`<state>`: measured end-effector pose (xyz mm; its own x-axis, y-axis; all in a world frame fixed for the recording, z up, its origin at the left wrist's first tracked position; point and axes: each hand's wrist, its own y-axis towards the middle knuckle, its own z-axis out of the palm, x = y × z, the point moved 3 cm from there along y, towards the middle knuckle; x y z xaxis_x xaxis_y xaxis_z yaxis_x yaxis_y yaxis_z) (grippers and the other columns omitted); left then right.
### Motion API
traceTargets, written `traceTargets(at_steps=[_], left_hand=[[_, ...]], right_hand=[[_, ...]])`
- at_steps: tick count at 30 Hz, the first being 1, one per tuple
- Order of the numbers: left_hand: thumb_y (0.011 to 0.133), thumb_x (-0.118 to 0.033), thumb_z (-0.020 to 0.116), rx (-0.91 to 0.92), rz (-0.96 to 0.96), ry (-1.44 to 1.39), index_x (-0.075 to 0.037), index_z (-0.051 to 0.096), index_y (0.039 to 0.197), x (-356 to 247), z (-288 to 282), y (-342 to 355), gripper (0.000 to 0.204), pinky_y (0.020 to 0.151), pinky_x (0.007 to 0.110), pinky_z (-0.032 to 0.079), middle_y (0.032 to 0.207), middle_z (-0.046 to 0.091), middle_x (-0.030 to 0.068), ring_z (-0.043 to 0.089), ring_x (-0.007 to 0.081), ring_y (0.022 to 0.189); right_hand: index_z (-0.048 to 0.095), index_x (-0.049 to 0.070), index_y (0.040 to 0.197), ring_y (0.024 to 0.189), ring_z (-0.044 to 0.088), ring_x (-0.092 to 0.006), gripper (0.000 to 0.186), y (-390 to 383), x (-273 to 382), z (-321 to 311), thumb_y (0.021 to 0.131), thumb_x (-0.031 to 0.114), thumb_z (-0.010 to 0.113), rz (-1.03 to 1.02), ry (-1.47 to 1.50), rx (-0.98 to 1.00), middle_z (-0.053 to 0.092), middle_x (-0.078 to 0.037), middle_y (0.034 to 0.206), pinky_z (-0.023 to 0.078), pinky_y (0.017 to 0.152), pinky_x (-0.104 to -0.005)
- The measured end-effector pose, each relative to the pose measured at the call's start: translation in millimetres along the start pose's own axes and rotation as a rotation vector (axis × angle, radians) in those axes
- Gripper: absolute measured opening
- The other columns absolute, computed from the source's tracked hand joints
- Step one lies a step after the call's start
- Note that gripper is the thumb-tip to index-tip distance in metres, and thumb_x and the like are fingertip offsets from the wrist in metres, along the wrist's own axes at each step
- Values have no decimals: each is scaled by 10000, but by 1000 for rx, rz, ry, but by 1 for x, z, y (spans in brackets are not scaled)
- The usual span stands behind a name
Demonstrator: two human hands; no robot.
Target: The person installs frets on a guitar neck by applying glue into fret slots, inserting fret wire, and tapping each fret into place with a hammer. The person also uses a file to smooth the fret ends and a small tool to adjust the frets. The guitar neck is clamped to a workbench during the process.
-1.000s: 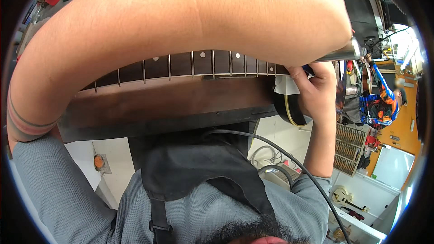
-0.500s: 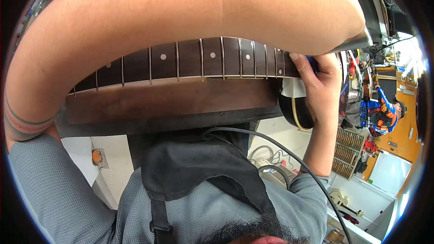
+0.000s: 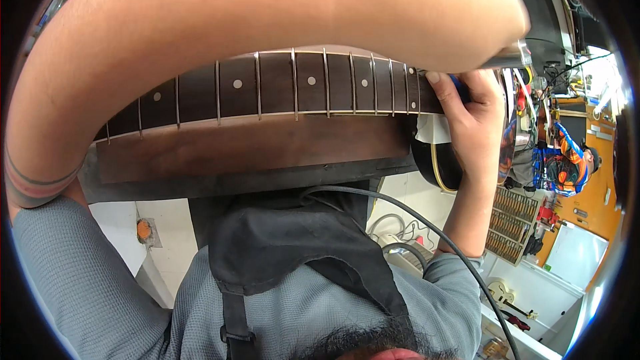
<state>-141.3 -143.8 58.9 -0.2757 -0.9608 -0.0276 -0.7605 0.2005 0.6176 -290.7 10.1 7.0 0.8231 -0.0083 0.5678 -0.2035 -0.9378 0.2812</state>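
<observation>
A guitar neck with a dark fretboard, metal frets and round pale inlays lies across in front of me. My left forearm arches over it from the left. At its far right end my left hand is only partly visible, its fingers hidden, with a grey metallic edge just beneath. My right hand is at the right end of the fretboard, thumb near the last frets and fingers curled in around a blue object that is mostly covered. The guitar's dark body shows below that hand.
A brown block sits along the near side of the neck, on a black bench edge. A black cable curves past my apron. At the right are a person in bright patterned clothing, a slotted rack and a cream guitar.
My left forearm has shifted slightly left and up, and the metallic edge has moved left with it. More of the fretboard's left inlay shows. My right hand stays nearly in place.
</observation>
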Motion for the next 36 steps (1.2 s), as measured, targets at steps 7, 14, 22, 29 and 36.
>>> traceTargets(at_steps=[7,14,22,29,36], left_hand=[[890,-151,740,-22,-123,160,-76,738,1069,-19,-32,-14,194,883,461,575,1010,747,90,755,317,1010],[830,-193,737,-67,-205,279,-34,745,1098,-89,-107,-98,313,779,457,528,964,657,110,670,344,923],[777,-174,729,-22,-366,294,-12,776,1112,-188,-53,-227,375,830,464,555,951,683,77,664,280,883],[860,-171,716,50,-639,393,-60,799,1165,-160,-41,-271,335,989,515,513,1040,694,58,675,278,987],[832,98,721,156,-997,197,-30,844,1275,-154,-33,-312,477,1179,547,478,1360,778,196,690,445,1327]], right_hand=[[672,-24,1026,920,656,-312,162,17,-2,0,1020,78,798,-186,-92,11,692,-134,1010,528,864,-391],[692,68,1095,755,506,-28,110,5,-9,-13,1164,153,689,210,382,-18,655,57,907,426,666,-232],[621,33,1428,848,531,-26,253,4,-4,-25,1196,135,620,144,579,-22,619,32,996,416,697,-197],[647,16,1394,914,513,-41,223,-45,16,-27,1184,85,624,168,292,-50,600,37,1069,429,804,-216],[717,-18,1261,996,597,-125,157,-63,20,-11,1140,53,647,134,72,-62,656,-56,1126,474,903,-276]])
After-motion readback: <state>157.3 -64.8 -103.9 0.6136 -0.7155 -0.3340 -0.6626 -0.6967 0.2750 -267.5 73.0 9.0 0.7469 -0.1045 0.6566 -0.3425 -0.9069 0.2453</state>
